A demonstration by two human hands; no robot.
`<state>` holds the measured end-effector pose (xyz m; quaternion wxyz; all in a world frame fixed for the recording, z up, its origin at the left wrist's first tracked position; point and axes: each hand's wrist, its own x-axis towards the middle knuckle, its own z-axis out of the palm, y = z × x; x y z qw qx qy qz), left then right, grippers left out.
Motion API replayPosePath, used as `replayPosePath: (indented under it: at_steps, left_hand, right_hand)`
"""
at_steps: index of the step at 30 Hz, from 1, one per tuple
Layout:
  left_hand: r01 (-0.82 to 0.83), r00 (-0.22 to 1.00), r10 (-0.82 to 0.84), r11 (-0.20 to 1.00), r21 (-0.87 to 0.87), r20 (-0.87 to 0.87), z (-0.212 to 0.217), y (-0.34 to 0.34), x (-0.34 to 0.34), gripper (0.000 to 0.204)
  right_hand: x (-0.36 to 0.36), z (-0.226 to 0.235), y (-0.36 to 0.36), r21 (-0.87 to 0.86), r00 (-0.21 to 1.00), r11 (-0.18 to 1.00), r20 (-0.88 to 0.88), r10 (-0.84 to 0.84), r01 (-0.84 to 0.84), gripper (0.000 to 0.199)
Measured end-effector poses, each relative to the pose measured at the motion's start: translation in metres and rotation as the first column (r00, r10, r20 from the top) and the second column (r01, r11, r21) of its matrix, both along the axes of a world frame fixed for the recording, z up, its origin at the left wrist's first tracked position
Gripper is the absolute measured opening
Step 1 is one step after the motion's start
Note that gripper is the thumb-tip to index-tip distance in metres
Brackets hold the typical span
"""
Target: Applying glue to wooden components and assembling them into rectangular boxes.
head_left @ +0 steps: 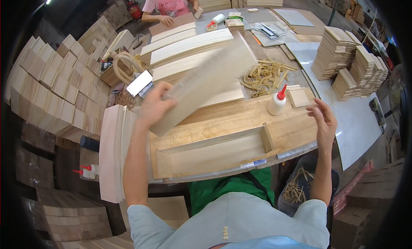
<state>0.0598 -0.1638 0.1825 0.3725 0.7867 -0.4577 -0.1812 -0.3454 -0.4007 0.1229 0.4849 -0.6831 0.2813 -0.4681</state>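
My left hand grips a long pale wooden board near its lower end. The board is tilted above the bench and smeared by motion. My right hand hangs over the bench's right side, fingers loosely bent and apart, nothing seen in them. Nearest to it are a few small wood pieces and a white glue bottle with a red tip, standing upright. In front of me a shallow rectangular wooden frame lies on the wooden work board.
Long boards lie in rows beyond my left hand. Tan rubber bands are heaped mid-bench. Stacks of small panels stand at right, wood piles at left. A phone rests left. Across the bench, a person in pink handles wood.
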Motion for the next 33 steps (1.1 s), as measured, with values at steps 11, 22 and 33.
replayPosePath:
  at_steps: [11,22,33]
  left_hand:
    - [-0.311,0.535,-0.582,0.538,-0.783,-0.612,-0.039,0.032,-0.095,0.04]
    - [-0.077,0.966,0.003,0.958,-0.277,-0.258,-0.057,0.064,-0.162,0.055]
    - [0.228,0.874,-0.354,0.903,0.364,0.332,0.007,0.075,-0.127,0.095]
  right_hand:
    - [0.148,0.011,0.081,0.216,0.234,0.253,-0.11,0.966,-0.943,0.097]
    - [0.101,0.005,0.059,0.039,0.455,0.545,-0.501,0.736,-0.838,0.094]
    - [0.082,0.026,0.046,-0.345,0.562,0.479,-0.696,0.446,-0.807,0.088]
